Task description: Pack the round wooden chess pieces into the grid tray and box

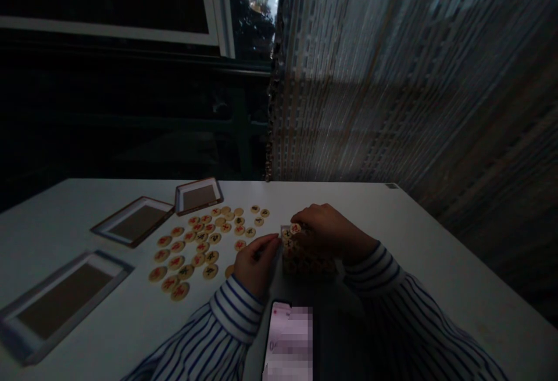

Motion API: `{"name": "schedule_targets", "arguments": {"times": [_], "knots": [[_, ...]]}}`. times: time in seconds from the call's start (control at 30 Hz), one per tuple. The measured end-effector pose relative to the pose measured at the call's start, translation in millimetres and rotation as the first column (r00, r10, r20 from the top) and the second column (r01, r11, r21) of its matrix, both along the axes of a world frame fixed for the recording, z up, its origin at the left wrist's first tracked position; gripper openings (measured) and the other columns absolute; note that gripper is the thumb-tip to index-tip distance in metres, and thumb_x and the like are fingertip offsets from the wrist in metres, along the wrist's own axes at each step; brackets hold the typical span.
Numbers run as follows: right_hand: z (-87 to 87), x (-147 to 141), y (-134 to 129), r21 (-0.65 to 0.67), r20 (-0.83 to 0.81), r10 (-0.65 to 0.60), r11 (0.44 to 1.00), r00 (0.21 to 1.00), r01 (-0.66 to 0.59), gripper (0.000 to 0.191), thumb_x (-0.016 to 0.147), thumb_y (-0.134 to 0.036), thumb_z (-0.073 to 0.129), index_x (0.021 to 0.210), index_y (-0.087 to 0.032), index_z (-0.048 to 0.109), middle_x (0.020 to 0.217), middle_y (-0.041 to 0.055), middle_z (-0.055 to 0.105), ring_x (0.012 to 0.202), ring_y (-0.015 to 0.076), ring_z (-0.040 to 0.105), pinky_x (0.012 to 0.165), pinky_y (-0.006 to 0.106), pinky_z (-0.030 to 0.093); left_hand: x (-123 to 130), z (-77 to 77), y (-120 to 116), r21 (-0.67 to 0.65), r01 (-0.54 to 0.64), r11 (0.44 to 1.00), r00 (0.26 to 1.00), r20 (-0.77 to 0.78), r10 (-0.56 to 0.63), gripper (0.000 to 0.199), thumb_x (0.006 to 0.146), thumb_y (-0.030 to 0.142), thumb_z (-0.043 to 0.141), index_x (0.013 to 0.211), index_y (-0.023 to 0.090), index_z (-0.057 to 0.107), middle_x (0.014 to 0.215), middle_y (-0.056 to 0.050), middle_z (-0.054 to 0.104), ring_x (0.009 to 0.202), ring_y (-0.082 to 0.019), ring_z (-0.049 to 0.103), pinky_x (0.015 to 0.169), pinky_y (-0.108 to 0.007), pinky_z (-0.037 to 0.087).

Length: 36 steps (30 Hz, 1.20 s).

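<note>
Round wooden xiangqi pieces with red or black characters are stacked in a small clear box (309, 277) in front of me. My right hand (325, 227) is curled over the top of the box, its fingers closed about a red-marked xiangqi piece (295, 228); the hand hides much of the stack. Beside the box's left edge is my left hand (257, 259), thumb and fingertips pressed together. Whether anything is pinched there, I cannot make out. Many loose xiangqi pieces (201, 247) lie spread on the table to the left of that hand.
On the white table (436, 288), three shallow rimmed trays or lids stand at the left: a near one (93, 259), a middle one (150, 212) and a far one (198, 195). A lit phone (283, 334) lies in front of me. A bead curtain (370, 79) hangs behind.
</note>
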State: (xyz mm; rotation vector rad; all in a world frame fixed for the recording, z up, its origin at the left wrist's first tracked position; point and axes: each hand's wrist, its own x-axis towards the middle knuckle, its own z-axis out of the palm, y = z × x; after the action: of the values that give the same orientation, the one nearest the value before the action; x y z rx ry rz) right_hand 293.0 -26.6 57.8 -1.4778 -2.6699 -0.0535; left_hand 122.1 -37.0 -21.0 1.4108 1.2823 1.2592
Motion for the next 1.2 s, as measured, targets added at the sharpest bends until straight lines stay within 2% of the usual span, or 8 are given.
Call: {"name": "schedule_targets", "arguments": {"times": [0.1, 0.37, 0.57, 0.83, 1.2], "knots": [[-0.7, 5.9, 1.8, -0.017, 0.043, -0.025, 1.0, 0.999, 0.026, 0.03, 0.078, -0.033, 0.047, 0.103, -0.019, 0.055, 0.098, 0.0069, 0.061, 0.088, 0.0182, 0.052, 0.075, 0.029, 0.033, 1.4, -1.8, -0.7, 0.009, 0.035, 0.999, 0.999, -0.023, -0.034, 0.025, 0.066, 0.034, 0.057, 0.08, 0.015, 0.067, 0.074, -0.006, 0.069, 0.069, -0.017, 0.063, 0.064, -0.027, 0.05], [-13.8, 9.6, 8.2, -0.065, 0.132, -0.029, 0.997, 0.991, 0.038, 0.029, 0.079, -0.034, 0.041, 0.099, -0.021, 0.057, 0.088, 0.0062, 0.064, 0.083, 0.0187, 0.056, 0.073, 0.029, 0.034, 0.6, -8.7, -1.3, 0.064, 0.082, 0.995, 0.99, -0.124, -0.073, 0.024, 0.07, 0.031, 0.054, 0.083, 0.015, 0.065, 0.08, -0.006, 0.069, 0.074, -0.016, 0.063, 0.066, -0.024, 0.05], [-22.2, 9.0, 11.2, -0.089, 0.176, -0.047, 0.994, 0.983, 0.063, 0.031, 0.077, -0.037, 0.043, 0.101, -0.023, 0.057, 0.09, 0.0055, 0.064, 0.082, 0.0194, 0.057, 0.071, 0.029, 0.035, 1.4, -6.3, -2.8, 0.08, 0.089, 0.993, 0.99, -0.116, -0.08, 0.022, 0.07, 0.03, 0.054, 0.081, 0.015, 0.065, 0.077, -0.006, 0.069, 0.07, -0.016, 0.064, 0.062, -0.023, 0.051], [-25.6, 10.5, 13.6, -0.121, 0.194, -0.031, 0.991, 0.98, 0.055, 0.029, 0.077, -0.035, 0.043, 0.098, -0.023, 0.06, 0.09, 0.006, 0.064, 0.084, 0.0192, 0.057, 0.071, 0.029, 0.036, 1.8, -11.1, -1.3, 0.071, 0.104, 0.992, 0.99, -0.102, -0.097, 0.023, 0.07, 0.03, 0.053, 0.083, 0.015, 0.065, 0.08, -0.006, 0.069, 0.072, -0.016, 0.063, 0.064, -0.025, 0.051], [-25.3, 10.3, 12.6, -0.146, 0.209, -0.018, 0.988, 0.978, 0.05, 0.026, 0.078, -0.034, 0.041, 0.09, -0.022, 0.061, 0.089, 0.0062, 0.064, 0.083, 0.0203, 0.057, 0.069, 0.03, 0.036, 1.2, -8.1, -2.4, 0.049, 0.12, 0.992, 0.986, -0.118, -0.114, 0.025, 0.072, 0.033, 0.052, 0.084, 0.015, 0.065, 0.081, -0.006, 0.069, 0.073, -0.017, 0.063, 0.064, -0.025, 0.051]]}}
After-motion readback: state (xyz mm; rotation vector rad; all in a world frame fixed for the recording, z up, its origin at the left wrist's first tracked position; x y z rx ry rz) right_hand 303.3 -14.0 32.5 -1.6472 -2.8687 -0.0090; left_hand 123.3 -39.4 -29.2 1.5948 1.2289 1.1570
